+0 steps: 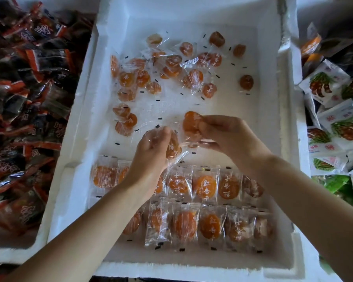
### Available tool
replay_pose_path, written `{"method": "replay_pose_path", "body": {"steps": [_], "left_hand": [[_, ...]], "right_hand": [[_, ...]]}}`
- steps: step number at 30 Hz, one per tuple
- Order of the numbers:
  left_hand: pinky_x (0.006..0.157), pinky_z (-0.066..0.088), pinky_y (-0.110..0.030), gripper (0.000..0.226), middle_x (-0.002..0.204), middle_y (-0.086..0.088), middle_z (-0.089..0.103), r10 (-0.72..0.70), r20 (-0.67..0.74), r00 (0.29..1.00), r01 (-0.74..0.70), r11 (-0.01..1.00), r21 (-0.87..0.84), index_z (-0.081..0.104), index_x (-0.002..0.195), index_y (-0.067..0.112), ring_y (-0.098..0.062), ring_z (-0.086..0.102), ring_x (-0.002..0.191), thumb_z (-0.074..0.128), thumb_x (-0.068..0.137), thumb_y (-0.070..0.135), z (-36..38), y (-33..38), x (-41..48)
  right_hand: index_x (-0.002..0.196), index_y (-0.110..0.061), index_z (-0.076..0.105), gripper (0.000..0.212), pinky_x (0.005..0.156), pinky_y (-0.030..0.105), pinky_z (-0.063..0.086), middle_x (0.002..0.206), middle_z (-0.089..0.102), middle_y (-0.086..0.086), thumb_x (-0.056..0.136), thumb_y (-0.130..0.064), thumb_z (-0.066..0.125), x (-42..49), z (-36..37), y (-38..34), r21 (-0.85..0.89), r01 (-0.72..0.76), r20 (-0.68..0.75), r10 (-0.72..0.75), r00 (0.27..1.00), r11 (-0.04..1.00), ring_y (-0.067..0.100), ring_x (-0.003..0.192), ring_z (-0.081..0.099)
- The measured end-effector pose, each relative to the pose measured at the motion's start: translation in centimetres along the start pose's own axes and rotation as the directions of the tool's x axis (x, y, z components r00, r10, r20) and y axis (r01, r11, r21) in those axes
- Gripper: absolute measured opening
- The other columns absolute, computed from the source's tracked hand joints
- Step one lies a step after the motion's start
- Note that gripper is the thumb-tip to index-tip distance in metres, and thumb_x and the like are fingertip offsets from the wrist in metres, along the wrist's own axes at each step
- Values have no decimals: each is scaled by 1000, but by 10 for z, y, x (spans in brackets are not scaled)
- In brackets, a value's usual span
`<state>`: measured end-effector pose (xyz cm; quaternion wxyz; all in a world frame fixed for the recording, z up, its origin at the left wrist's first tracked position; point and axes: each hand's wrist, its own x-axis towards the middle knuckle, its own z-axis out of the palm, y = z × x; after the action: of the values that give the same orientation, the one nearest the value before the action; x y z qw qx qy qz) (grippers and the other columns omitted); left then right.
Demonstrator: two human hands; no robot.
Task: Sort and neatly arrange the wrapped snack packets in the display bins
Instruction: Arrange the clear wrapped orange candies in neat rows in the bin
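Arms: both reach in from near edge, over foam box.
Near rows: two lines of apricot packets laid flat, side by side, slightly overlapping; prob. the tidied part, faces up so labels show.
L hand: fingers curled, pinching clear wrapper of one packet, held above the rows.
R hand: thumb + fingertips pinch second packet, just beside the first; looks like straightening before laying down.
Loose pile: unsorted, far half of box.
Text: 红杏干 in white on wrappers, some upside down.
Left bin: dark red-black packets, text not readable.
Right heap: white packets, green-brown picture.
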<state>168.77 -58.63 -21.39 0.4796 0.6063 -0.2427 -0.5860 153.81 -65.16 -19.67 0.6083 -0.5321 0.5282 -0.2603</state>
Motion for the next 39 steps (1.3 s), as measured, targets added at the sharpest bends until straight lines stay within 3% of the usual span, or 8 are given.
{"method": "replay_pose_path", "body": {"steps": [6, 8, 12, 15, 20, 25, 31, 39], "left_hand": [[73, 54, -15, 18, 66, 12, 68, 96, 101, 990, -98, 995, 10, 74, 70, 29, -1, 66, 72, 62, 83, 27, 2, 6, -7], [74, 56, -21, 13, 71, 9, 70, 103, 43, 994, -103, 995, -19, 70, 78, 22, -6, 69, 78, 66, 86, 13, -1, 6, -6], [89, 57, -41, 14, 99, -16, 71, 86, -23, 996, -87, 996, -36, 61, 94, 12, -33, 68, 101, 69, 84, 18, -10, 9, -4], [91, 55, -45, 11, 104, -18, 70, 82, -63, 995, -85, 996, -37, 62, 93, 14, -33, 67, 104, 69, 85, 17, -19, 11, -5], [97, 50, -53, 23, 106, -19, 70, 61, -122, 991, -66, 997, -35, 63, 91, 17, -35, 66, 105, 78, 76, 28, -27, 9, -4], [99, 48, -56, 42, 107, -19, 68, 52, -102, 993, -53, 999, -8, 62, 95, 16, -37, 65, 106, 77, 63, 38, -27, 6, -8], [99, 49, -54, 46, 110, -21, 67, 49, -81, 995, -49, 999, 3, 59, 91, 17, -36, 66, 106, 85, 61, 40, -23, 8, -13], [71, 57, -21, 31, 90, -3, 69, 50, 23, 998, -49, 998, -28, 57, 95, 13, -11, 69, 88, 70, 71, 26, -4, 9, -26]], "right_hand": [[98, -22, 71, 19, 75, 11, 52, 78, 66, -17, 81, -12, 69, 2, 21, 0, -312, 181, 64, -170, 983, 933, -1, 73, 65], [106, -23, 67, 23, 72, 8, 50, 82, 64, -18, 85, -14, 65, 7, 20, 1, -337, 197, 72, -184, 980, 921, -6, 71, 62], [132, -20, 50, 39, 98, 16, 41, 130, 55, -5, 93, -20, 55, 27, 12, 7, -571, 251, 2, -305, 952, 781, 1, 108, 51], [144, -18, 32, 59, 108, 29, 29, 148, 35, 1, 92, -34, 55, 47, 9, 23, -718, 163, 11, -223, 975, 677, 16, 129, 39], [137, -9, 41, 80, 94, 31, 42, 124, 48, 6, 73, -42, 75, 71, 12, 31, -710, 12, -121, -138, 983, 704, 22, 109, 47], [111, -11, 62, 34, 62, 11, 41, 99, 61, 1, 81, -24, 72, 70, 14, 22, -558, 45, -158, -160, 974, 829, 10, 79, 53], [93, -16, 70, 9, 73, 20, 48, 74, 64, -9, 87, -17, 62, 49, -19, -1, -411, 156, -341, -310, 887, 898, 1, 67, 56], [83, -29, 67, 16, 66, -1, 40, 77, 65, -19, 84, -13, 66, -23, -63, -5, -686, 218, 26, -276, 961, 695, -11, 69, 60]]}}
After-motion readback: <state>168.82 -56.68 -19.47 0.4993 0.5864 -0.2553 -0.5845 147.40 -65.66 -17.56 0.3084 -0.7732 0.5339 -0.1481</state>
